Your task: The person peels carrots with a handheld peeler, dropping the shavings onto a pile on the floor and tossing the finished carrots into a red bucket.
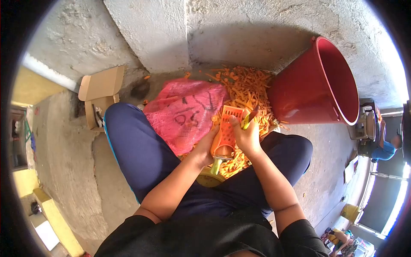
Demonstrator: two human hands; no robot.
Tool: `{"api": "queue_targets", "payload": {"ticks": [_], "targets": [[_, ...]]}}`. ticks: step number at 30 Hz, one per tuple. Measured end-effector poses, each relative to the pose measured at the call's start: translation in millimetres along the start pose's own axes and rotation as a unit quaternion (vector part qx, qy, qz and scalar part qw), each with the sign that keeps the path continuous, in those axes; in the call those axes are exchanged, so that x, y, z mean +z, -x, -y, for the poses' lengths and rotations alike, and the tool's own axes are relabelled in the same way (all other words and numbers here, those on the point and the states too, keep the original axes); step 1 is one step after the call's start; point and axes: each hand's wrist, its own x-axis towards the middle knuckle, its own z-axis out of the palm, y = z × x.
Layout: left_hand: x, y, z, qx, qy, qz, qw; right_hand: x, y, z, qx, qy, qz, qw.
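Observation:
Between my two hands is an orange slotted plastic grater (229, 127) with a metallic part and a pale green end (216, 166) low down. My left hand (205, 147) is closed around its left side, with a smooth orange piece like a carrot (216, 143) along the palm. On the other side, my right hand (247, 138) presses its thumb on the grater's face. Its fingers curl round a yellow-green handle (245, 121) with a dark blade-like part. Shredded orange peelings (233, 168) lie beneath, over a yellowish container (207, 180) between my legs.
A pink mesh sack (184, 113) with black writing lies beyond my left knee. Peelings (248, 83) heap against the wall beside a tilted red bucket (299, 85). An open cardboard box (100, 100) stands at left. People (382, 150) are in the right background.

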Motion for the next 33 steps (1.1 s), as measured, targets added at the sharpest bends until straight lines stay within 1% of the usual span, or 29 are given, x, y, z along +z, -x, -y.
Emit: {"api": "queue_targets", "payload": {"ticks": [1, 2, 5, 6, 7, 9, 11, 13, 14, 15, 16, 17, 19, 21, 22, 26, 30, 32, 33], "targets": [[-0.6, 0.3, 0.2, -0.005, 0.001, 0.007, 1.0, -0.1, 0.9, 2.8, 0.001, 0.036, -0.001, 0.999], [-1.7, 1.0, 0.3, -0.009, 0.001, 0.013, 1.0, 0.2, -1.4, -9.1, -0.031, 0.059, -0.019, 0.998], [-9.0, 7.5, 8.8, -0.037, -0.124, 0.023, 0.991, -21.2, -32.0, -34.4, -0.002, 0.069, -0.149, 0.986], [-4.5, 12.3, 9.8, -0.044, -0.127, 0.005, 0.991, -30.7, -44.5, -40.4, -0.017, 0.059, -0.185, 0.981], [-4.1, 12.7, 8.6, -0.052, -0.099, 0.021, 0.993, -39.6, -54.9, -44.6, -0.034, 0.049, -0.222, 0.973], [-4.2, 13.1, 3.4, -0.065, -0.041, 0.051, 0.996, -51.6, -64.3, -47.4, 0.035, 0.068, -0.262, 0.962], [-2.3, 10.4, -0.8, -0.057, -0.035, 0.026, 0.997, -53.8, -61.5, -47.3, 0.039, 0.005, -0.245, 0.969], [-3.2, 9.1, -3.8, -0.047, -0.024, -0.003, 0.999, -41.9, -43.9, -25.6, 0.042, -0.074, -0.207, 0.975], [-10.2, 7.5, -5.3, -0.057, -0.055, 0.028, 0.996, -36.7, -33.2, -21.5, 0.051, -0.07, -0.164, 0.983], [-13.0, 4.6, -3.6, -0.052, -0.043, 0.024, 0.997, -28.0, -22.8, -8.3, 0.013, -0.062, -0.129, 0.99], [-13.8, 0.8, -0.8, -0.048, -0.032, 0.019, 0.998, -21.8, -15.5, -10.6, 0.038, -0.048, -0.1, 0.993], [-13.9, -1.4, 0.8, -0.045, -0.02, 0.014, 0.999, -16.4, -7.2, -9.4, 0.029, -0.071, -0.062, 0.995], [-7.5, 1.9, -1.2, -0.023, -0.027, -0.011, 0.999, -5.9, 2.1, 3.1, 0.002, -0.091, -0.026, 0.996], [-4.1, 2.7, -0.7, 0.007, -0.029, -0.041, 0.999, -1.1, 2.5, -4.1, -0.044, -0.013, -0.012, 0.999], [-1.3, 3.3, -1.1, 0.003, -0.022, -0.048, 0.999, -0.4, 3.4, -4.2, -0.058, 0.001, -0.007, 0.998], [3.2, 1.9, -1.2, 0.001, -0.022, -0.058, 0.998, 0.3, 4.8, -2.8, -0.014, -0.006, 0.008, 1.0], [9.9, 6.1, -3.4, 0.011, -0.077, -0.064, 0.995, 0.5, 2.6, -8.5, -0.018, 0.04, -0.016, 0.999], [-1.3, 8.6, -6.1, 0.008, -0.151, -0.009, 0.988, -1.7, -4.3, -10.1, -0.017, 0.059, -0.04, 0.997], [-5.5, 10.2, -5.7, 0.007, -0.188, 0.019, 0.982, -5.7, -12.1, -20.1, 0.012, 0.08, -0.082, 0.993]]}}
